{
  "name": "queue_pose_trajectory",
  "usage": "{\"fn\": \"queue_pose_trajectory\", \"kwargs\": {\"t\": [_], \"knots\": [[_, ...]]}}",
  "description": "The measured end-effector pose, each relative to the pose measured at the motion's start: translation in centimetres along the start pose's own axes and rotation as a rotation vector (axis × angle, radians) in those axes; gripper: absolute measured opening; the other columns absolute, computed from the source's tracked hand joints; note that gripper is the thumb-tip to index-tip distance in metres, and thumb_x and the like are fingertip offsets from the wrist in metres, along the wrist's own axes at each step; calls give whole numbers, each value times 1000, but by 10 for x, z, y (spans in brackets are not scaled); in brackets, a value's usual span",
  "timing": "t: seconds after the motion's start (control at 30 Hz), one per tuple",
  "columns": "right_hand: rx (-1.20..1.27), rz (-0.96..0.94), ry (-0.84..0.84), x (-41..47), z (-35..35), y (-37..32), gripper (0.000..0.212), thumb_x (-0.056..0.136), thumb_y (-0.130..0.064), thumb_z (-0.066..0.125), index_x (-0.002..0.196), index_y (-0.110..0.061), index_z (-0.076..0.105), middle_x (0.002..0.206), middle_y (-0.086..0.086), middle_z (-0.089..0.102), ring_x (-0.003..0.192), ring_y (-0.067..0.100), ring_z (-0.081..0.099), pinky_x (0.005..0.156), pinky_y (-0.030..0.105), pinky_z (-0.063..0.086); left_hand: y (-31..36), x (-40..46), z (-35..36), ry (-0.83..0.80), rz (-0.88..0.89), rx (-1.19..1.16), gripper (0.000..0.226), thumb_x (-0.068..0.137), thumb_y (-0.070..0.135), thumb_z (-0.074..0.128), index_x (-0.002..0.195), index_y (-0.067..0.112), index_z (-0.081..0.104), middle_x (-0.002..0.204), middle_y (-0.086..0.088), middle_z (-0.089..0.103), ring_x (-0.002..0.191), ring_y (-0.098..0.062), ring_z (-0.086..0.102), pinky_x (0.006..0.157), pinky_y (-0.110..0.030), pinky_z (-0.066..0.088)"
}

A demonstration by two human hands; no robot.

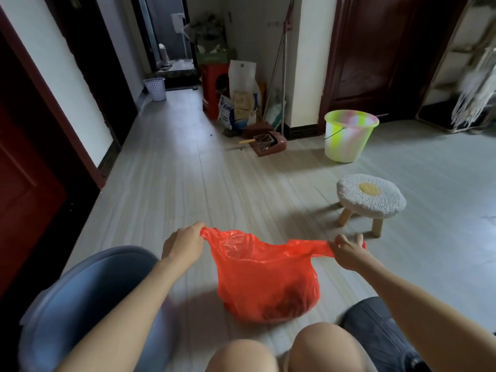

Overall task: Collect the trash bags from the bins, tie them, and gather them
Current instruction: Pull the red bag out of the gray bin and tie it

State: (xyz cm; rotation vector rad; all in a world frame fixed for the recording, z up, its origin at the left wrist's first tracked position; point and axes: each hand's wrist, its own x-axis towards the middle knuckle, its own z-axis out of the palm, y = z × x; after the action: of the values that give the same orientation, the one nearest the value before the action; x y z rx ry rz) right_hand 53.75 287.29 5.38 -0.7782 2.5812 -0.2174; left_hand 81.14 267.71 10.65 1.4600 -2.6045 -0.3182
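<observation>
Grey floor tiles (188, 170) under red bag (265, 285).

- We logged the place as a home hallway: pale tiled floor (171, 167), dark red wooden doors (375, 55).
- We noted household items: a white laundry basket (155, 88), striped plastic bucket (349, 135), fuzzy stool (371, 200), broom and dustpan (268, 143).
</observation>
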Motion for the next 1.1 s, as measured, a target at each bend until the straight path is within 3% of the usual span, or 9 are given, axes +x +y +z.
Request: {"fn": "queue_pose_trajectory", "kwargs": {"t": [0.13, 0.27, 0.4, 0.5, 0.63, 0.77, 0.87, 1.0, 1.1], "knots": [[438, 55, 157, 4, 13, 1, 45, 94, -22, 42, 135, -5, 34, 132, 27, 43, 125, 38, 40, 100, 43, 37, 17, -5, 10, -20, 85, -376, 31, 80, 1, 52, 104, 11, 68, 119, -8, 60, 107, -24, 57, 90, -23, 38], [797, 50, 368, 7, 14, -10, 54, 82, 1, 54, 133, 0, 36, 133, 27, 40, 124, 36, 38, 103, 39, 32, 38, -4, 8, -1, -53, -861, 27, 74, 16, 59, 100, 11, 64, 92, -6, 67, 87, -21, 64, 81, -28, 47], [1125, 87, 295, 16, 7, -27, 69, 73, -11, 69, 132, -7, 33, 128, 20, 44, 112, 34, 52, 80, 40, 51, 50, 4, 11, -86, -221, -1129, 24, 87, 1, 57, 111, 2, 56, 76, -8, 62, 49, -3, 61, 51, -15, 51], [978, 38, 157, 26, 11, -33, 32, 67, -23, 69, 83, -26, 42, 90, 7, 51, 74, 18, 54, 54, 26, 42, 47, 6, 19, -294, -311, -854, 40, 82, 42, 65, 103, 8, 60, 91, -3, 67, 71, -13, 59, 72, -27, 50], [666, -88, 108, 17, 7, -44, 16, 84, -27, 60, 84, -11, 62, 81, 10, 58, 80, 23, 55, 68, 28, 39, 38, 1, 20, -421, -309, -472, 46, 71, 47, 72, 85, 3, 64, 75, -6, 62, 69, -23, 57, 67, -29, 47], [476, -143, 41, 17, 9, -49, 43, 76, -56, 59, 85, -14, 52, 89, 7, 58, 87, 26, 55, 72, 30, 40, 45, 0, 14, -72, -227, -295, 20, 78, 21, 64, 95, 12, 67, 99, -10, 69, 95, -28, 62, 72, -29, 45], [474, -169, 81, 16, 5, -58, 27, 79, -38, 63, 86, -12, 59, 87, 7, 61, 80, 23, 57, 68, 28, 41, 51, -5, 4, 207, -1, -117, 20, 87, 21, 57, 106, 21, 64, 110, -1, 66, 104, -26, 59, 79, -32, 45], [527, -339, 291, 7, -10, -79, 22, 88, -30, 57, 86, -9, 61, 96, 10, 58, 92, 27, 56, 72, 29, 37, 46, -3, -2, 500, 339, 77, 21, 73, 5, 69, 93, 11, 66, 78, -6, 70, 74, -30, 65, 60, -32, 50], [717, -451, 378, -5, -33, -92, 14, 88, -16, 57, 91, -2, 60, 97, 6, 53, 93, 21, 53, 78, 28, 38, 43, 1, -6, 646, 371, 73, 15, 67, 6, 77, 77, 9, 67, 66, -6, 65, 62, -27, 64, 49, -28, 49]]}}
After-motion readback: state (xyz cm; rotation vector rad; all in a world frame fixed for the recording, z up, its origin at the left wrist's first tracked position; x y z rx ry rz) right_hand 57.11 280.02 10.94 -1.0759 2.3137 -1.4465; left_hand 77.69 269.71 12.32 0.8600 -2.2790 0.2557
